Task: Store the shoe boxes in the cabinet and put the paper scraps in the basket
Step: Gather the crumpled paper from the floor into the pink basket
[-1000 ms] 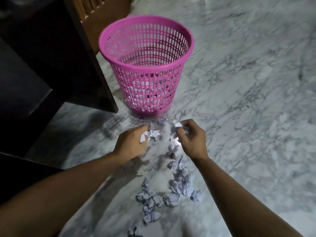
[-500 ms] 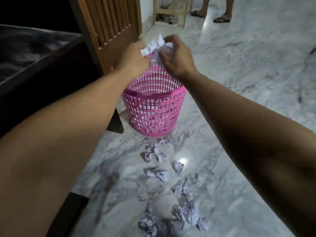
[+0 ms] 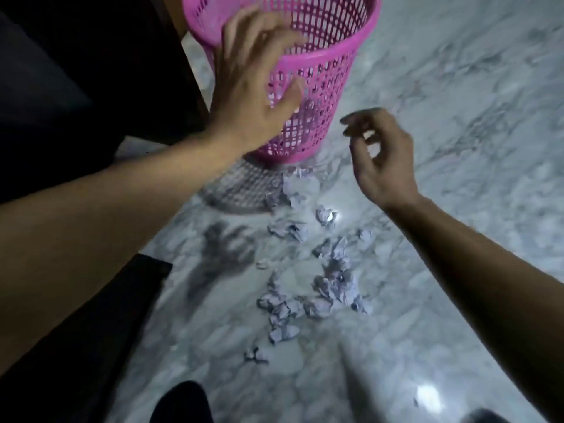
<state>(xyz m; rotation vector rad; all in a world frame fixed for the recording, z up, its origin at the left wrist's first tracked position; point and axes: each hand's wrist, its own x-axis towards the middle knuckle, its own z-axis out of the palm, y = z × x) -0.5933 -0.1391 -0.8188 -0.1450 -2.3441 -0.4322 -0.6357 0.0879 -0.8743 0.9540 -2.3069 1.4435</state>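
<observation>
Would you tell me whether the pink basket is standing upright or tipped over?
Upright: the pink basket stands on its base on the marble floor, open rim uppermost.

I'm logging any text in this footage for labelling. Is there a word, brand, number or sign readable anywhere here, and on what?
None can be read.
Pink basket: no label or brand shows on its lattice wall.
Paper scraps: crumpled and blurred; dark flecks on them could be print or only creases, too small to tell.
Marble floor and the dark furniture: no marks or signs.
Both hands, left and right, are empty.
</observation>
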